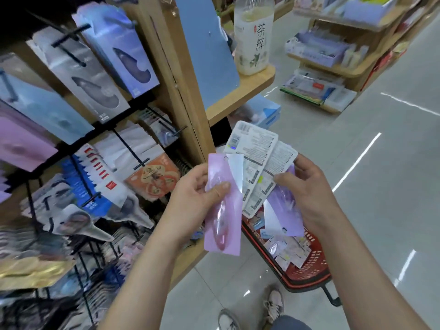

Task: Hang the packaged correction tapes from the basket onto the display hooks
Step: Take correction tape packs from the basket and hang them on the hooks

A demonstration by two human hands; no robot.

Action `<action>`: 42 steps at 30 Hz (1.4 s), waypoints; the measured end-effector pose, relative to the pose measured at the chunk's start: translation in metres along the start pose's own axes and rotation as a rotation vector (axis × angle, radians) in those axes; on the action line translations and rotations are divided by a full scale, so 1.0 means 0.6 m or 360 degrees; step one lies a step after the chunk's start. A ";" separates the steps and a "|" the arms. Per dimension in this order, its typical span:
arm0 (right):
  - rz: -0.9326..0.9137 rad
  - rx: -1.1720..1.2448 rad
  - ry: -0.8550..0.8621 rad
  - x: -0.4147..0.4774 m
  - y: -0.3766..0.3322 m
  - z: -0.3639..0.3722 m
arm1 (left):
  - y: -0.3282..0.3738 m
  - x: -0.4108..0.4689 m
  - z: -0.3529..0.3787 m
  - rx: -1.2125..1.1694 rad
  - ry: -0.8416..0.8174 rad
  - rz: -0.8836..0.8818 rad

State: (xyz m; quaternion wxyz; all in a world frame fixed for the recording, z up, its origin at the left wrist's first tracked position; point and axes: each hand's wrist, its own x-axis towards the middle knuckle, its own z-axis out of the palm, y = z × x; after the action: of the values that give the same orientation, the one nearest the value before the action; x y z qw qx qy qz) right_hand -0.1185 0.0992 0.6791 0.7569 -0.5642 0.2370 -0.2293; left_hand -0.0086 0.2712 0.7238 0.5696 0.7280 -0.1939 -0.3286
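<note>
My left hand (pixel 197 194) holds one pink pack (pixel 223 210), thumb pressed across its front and fingers behind. The pack stands nearly upright, leaning a little to the right at the bottom, with its hole (pixel 225 159) at the top end, clear of my fingers.

My right hand (pixel 307 189) grips a fan of other packs (pixel 257 163), most with their printed backs towards me and a purple one pointing down. The basket (pixel 309 277) sits on the floor just below that hand, with more packs in it.

What matters is where the hooks (pixel 129 148) lie. They are all on the rack (pixel 181 91) to my left, their prongs sticking out towards me and to the right. The left hand is the nearer one and already has the pack hole-up, so I judge the move to be a sweep leftward, keeping the long axis upright and lining the hole up with a prong tip. A blurred pinkish pack (pixel 19 141) hangs at the far left. That may be the matching row, but I cannot tell.
</note>
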 end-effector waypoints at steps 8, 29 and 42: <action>0.0054 0.0064 -0.0088 -0.022 -0.006 0.042 | -0.012 -0.019 -0.029 0.0023 0.0008 -0.0161; 0.0394 0.0105 -0.0499 -0.060 -0.002 0.209 | -0.036 -0.122 -0.139 -0.0187 0.0267 -0.0108; 0.0329 -0.0224 -0.0702 -0.054 0.003 0.257 | -0.041 -0.149 -0.217 -0.0812 0.0800 -0.0003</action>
State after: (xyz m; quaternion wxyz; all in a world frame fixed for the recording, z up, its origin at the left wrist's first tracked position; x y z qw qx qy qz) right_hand -0.0483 0.2345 0.7190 0.7687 -0.6246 0.1380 -0.0049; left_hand 0.0166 0.4283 0.7407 0.7626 0.6206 0.0413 -0.1776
